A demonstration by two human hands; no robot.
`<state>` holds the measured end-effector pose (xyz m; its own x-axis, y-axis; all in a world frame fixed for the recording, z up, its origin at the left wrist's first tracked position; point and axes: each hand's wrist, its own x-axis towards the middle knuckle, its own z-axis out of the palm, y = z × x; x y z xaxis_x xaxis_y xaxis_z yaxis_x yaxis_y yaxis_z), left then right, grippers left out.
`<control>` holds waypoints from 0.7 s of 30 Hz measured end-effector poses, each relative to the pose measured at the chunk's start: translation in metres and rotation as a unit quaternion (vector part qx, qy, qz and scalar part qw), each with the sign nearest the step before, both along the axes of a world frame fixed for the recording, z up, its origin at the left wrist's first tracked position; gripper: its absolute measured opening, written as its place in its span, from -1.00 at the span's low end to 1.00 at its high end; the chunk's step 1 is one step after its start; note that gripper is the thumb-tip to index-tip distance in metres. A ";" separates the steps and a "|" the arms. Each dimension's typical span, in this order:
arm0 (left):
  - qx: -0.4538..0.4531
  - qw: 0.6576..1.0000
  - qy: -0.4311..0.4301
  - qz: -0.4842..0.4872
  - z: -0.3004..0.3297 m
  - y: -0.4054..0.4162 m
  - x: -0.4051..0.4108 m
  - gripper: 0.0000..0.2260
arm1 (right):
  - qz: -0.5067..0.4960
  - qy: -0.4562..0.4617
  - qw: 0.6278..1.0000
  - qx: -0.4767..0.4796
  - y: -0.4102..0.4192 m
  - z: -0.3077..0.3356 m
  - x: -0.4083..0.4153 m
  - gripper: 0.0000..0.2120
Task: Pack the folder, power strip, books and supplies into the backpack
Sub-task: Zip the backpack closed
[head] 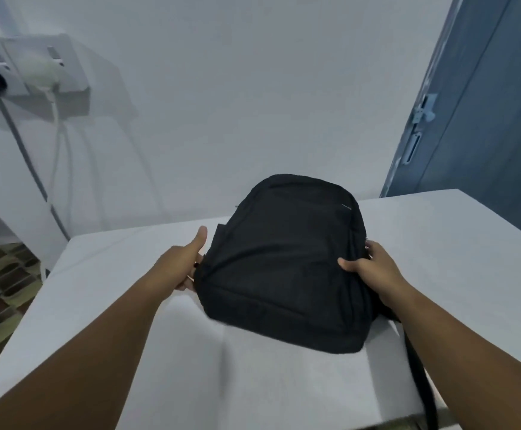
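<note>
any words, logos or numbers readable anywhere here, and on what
None can be read.
backpack: plain black fabric, no logo or label showing.
wall sockets: any markings are too blurred to read.
door: its metal latch shows no readable text.

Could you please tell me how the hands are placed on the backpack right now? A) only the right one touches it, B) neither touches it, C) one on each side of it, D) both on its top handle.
C: the left hand holds the backpack's left edge and the right hand its right edge, on the table.
</note>
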<state>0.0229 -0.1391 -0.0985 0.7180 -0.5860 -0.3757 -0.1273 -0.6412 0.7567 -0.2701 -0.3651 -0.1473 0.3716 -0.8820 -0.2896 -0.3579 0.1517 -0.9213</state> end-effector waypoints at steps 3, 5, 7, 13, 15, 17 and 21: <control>-0.014 0.991 0.127 -0.047 -0.004 -0.023 0.000 -0.30 | 0.025 -0.051 0.992 0.114 -0.021 0.004 0.007 -0.27; -0.014 0.977 0.201 -0.063 -0.004 -0.042 -0.005 -0.32 | 0.050 -0.066 0.985 0.152 -0.025 0.006 0.020 -0.19; 0.000 0.976 0.207 -0.070 -0.003 -0.054 -0.008 -0.43 | 0.036 -0.061 0.989 0.133 -0.027 0.005 0.031 -0.11; -0.059 0.979 0.193 -0.019 0.003 -0.048 -0.001 -0.45 | 0.038 -0.144 0.988 0.051 -0.036 0.022 0.040 -0.52; -0.094 0.976 0.199 0.002 0.003 -0.044 -0.001 -0.42 | 0.051 -0.156 0.986 0.028 -0.039 0.026 0.041 -0.47; -0.126 0.974 0.188 0.009 0.005 -0.042 -0.003 -0.51 | 0.067 -0.163 0.984 -0.002 -0.044 0.028 0.042 -0.46; -0.198 0.967 0.160 0.030 0.010 -0.042 -0.011 -0.64 | 0.092 -0.185 0.975 -0.084 -0.053 0.047 0.043 -0.47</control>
<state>0.0121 -0.1811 -0.0882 0.6391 -0.6901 -0.3396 0.1825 -0.2929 0.9386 -0.2269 -0.4184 -0.1005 0.5803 -0.8135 0.0377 -0.0026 -0.0482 -0.9988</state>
